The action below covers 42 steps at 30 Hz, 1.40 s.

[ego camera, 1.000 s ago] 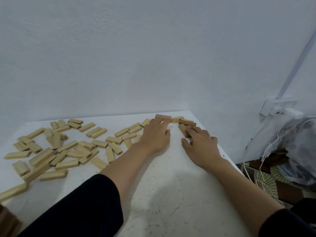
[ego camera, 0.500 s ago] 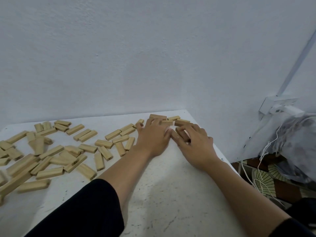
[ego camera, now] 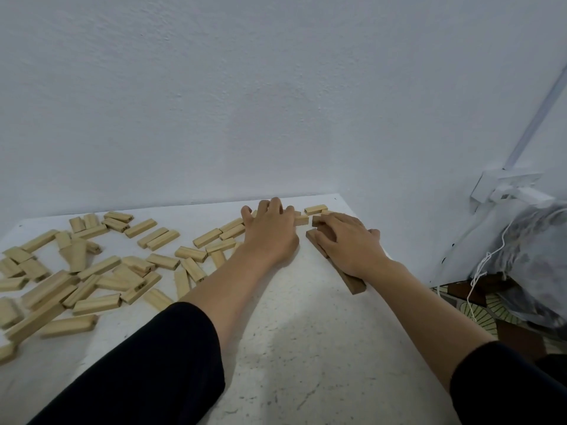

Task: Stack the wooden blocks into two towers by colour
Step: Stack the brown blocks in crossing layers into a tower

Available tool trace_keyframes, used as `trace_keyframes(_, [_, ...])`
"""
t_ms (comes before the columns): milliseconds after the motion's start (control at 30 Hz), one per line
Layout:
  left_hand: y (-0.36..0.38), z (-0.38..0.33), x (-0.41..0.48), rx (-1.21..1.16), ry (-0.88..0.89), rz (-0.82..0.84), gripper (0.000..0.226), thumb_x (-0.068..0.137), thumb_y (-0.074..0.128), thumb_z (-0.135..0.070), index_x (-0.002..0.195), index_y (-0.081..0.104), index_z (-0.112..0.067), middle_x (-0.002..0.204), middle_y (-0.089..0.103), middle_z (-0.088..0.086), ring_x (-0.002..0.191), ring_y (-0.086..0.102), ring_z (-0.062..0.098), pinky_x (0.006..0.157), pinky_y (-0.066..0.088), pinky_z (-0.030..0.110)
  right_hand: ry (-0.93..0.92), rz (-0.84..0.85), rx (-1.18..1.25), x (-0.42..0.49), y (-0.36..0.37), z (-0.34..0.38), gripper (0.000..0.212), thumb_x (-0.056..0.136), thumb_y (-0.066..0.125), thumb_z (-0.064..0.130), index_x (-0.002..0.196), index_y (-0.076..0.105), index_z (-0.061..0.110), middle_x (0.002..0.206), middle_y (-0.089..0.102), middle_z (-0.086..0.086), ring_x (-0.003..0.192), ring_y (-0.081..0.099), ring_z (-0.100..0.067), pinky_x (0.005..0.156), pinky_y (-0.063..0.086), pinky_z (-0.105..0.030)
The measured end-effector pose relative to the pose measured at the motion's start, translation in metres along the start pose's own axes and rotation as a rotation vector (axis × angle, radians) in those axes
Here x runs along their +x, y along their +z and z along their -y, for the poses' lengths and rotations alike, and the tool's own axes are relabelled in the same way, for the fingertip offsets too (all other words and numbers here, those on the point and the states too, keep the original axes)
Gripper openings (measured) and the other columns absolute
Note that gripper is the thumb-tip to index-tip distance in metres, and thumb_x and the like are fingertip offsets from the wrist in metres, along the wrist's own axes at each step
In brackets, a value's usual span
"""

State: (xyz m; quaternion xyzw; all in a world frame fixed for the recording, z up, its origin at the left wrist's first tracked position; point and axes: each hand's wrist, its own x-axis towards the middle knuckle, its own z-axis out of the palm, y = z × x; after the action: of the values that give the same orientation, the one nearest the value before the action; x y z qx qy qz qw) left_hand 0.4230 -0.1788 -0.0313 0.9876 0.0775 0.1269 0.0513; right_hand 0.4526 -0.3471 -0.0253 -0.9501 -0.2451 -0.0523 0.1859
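Head view, single cam.

1. Table (ego camera: 306, 348): white, speckled top, pushed into a corner of pale walls. Far edge meets wall; right edge drops off to the floor.

2. Light wooden blocks (ego camera: 101, 271): many, pale pine, scattered flat across left half of table, far to near. Some overlap, a few lie on edge. No tower of these in sight. A couple more light ones sit far right, e.g. one block (ego camera: 315, 209) near the wall, just beyond both hands.

3. Dark wooden blocks (ego camera: 349, 279): brown, few, at right side of table near its right edge. One long run lies flat, angled from far-left to near-right; its near end pokes out from under the right wrist. Another dark piece (ego camera: 316, 220) shows at the fingertips.

4. Left hand (ego camera: 270, 237): palm down, fingers spread & flat on table, resting over light blocks at far centre. Released, nothing grasped as far as visible. Black sleeve to forearm.

5. Right hand (ego camera: 349, 243): palm down on top of dark blocks, fingers curled over them. Pressing or gripping – cannot tell. Black sleeve at near right.

6. Hands side by side, near each other, not touching.

7. Off table, right: wall socket w/ plug (ego camera: 509, 188), grey plastic bag (ego camera: 534, 259) w/ white cord, patterned floor below.
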Motion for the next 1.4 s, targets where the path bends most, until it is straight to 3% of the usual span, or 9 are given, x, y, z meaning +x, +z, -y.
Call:
trace_keyframes(100, [-0.008,0.001,0.001,0.045,-0.033,0.029,0.025,0.089,0.047,-0.013,0.11,0.061,-0.016,0.12,0.043,0.006,0.119,0.038,0.029,0.104,0.023,0.053,-0.05,0.012,0.066,-0.001,0.0,0.0,0.034,0.102,0.036,0.038,0.124,0.061,0.03,0.127,0.057,0.016,0.12,0.048,-0.009,0.091,0.031,-0.04])
trace_keyframes(333, [-0.027,0.007,0.001,0.032,0.011,0.062,0.031,0.09,0.051,-0.014,0.12,0.059,-0.021,0.121,0.055,-0.003,0.125,0.045,0.023,0.107,0.021,0.058,-0.127,0.004,0.057,-0.001,0.005,0.0,0.033,0.103,0.042,0.022,0.13,0.059,0.017,0.128,0.057,0.004,0.112,0.054,-0.019,0.095,0.047,-0.046])
trace_keyframes(500, [-0.028,0.014,-0.009,0.008,-0.003,0.078,0.034,0.09,0.053,-0.013,0.122,0.057,-0.024,0.117,0.051,-0.001,0.117,0.048,0.024,0.102,0.024,0.053,-0.119,0.01,0.026,0.0,0.006,0.003,0.026,0.103,0.046,0.025,0.116,0.064,0.012,0.121,0.049,-0.003,0.097,0.055,-0.022,0.09,0.049,-0.044])
trace_keyframes(733, [-0.028,0.021,-0.021,-0.132,-0.011,0.005,0.02,0.093,0.069,-0.032,0.103,0.054,-0.025,0.105,0.059,-0.004,0.1,0.059,0.021,0.086,0.023,0.042,-0.16,-0.151,0.144,0.003,0.012,0.007,0.02,0.1,0.055,0.01,0.11,0.073,0.011,0.109,0.048,0.003,0.091,0.055,-0.014,0.08,0.044,-0.023])
trace_keyframes(967, [-0.043,0.031,-0.041,-0.351,0.0,-0.109,0.035,0.085,0.08,-0.026,0.107,0.053,-0.023,0.079,0.064,-0.016,0.089,0.063,0.016,0.085,0.023,0.035,-0.312,-0.283,0.247,-0.014,0.011,0.022,0.025,0.097,0.051,0.002,0.106,0.071,0.015,0.108,0.062,0.003,0.099,0.058,-0.011,0.087,0.051,-0.035])
trace_keyframes(1100, [-0.06,0.031,-0.059,-0.461,-0.03,-0.149,0.033,0.094,0.071,-0.016,0.119,0.05,-0.021,0.068,0.057,-0.018,0.072,0.061,0.005,0.083,0.045,0.036,-0.318,-0.347,0.411,-0.03,0.004,0.04,0.023,0.095,0.053,0.0,0.105,0.066,0.016,0.106,0.064,0.005,0.101,0.063,-0.012,0.085,0.054,-0.033])
trace_keyframes(1200, [-0.074,0.032,-0.078,-0.555,-0.09,-0.082,0.028,0.091,0.076,-0.023,0.109,0.054,-0.023,0.067,0.067,-0.01,0.058,0.063,0.005,0.061,0.046,0.027,-0.204,-0.298,0.581,-0.042,-0.006,0.053,0.018,0.096,0.06,0.005,0.105,0.064,0.021,0.101,0.065,0.005,0.095,0.064,-0.007,0.078,0.054,-0.021])
trace_keyframes(1300, [-0.082,0.036,-0.101,-0.572,-0.119,0.016,0.03,0.082,0.085,-0.033,0.097,0.062,-0.021,0.068,0.068,-0.009,0.059,0.063,0.0,0.056,0.041,0.016,-0.117,-0.189,0.635,-0.058,-0.012,0.065,0.012,0.094,0.068,0.019,0.103,0.069,0.027,0.092,0.067,0.006,0.079,0.066,-0.011,0.073,0.055,-0.026])
trace_keyframes(1400, [-0.086,0.04,-0.124,-0.529,-0.127,0.071,0.038,0.076,0.089,-0.041,0.098,0.066,-0.019,0.079,0.064,-0.01,0.07,0.058,0.002,0.057,0.037,0.02,-0.1,-0.099,0.494,-0.075,-0.012,0.073,0.019,0.091,0.068,0.016,0.087,0.075,0.034,0.087,0.068,0.011,0.075,0.067,-0.004,0.074,0.053,-0.023])
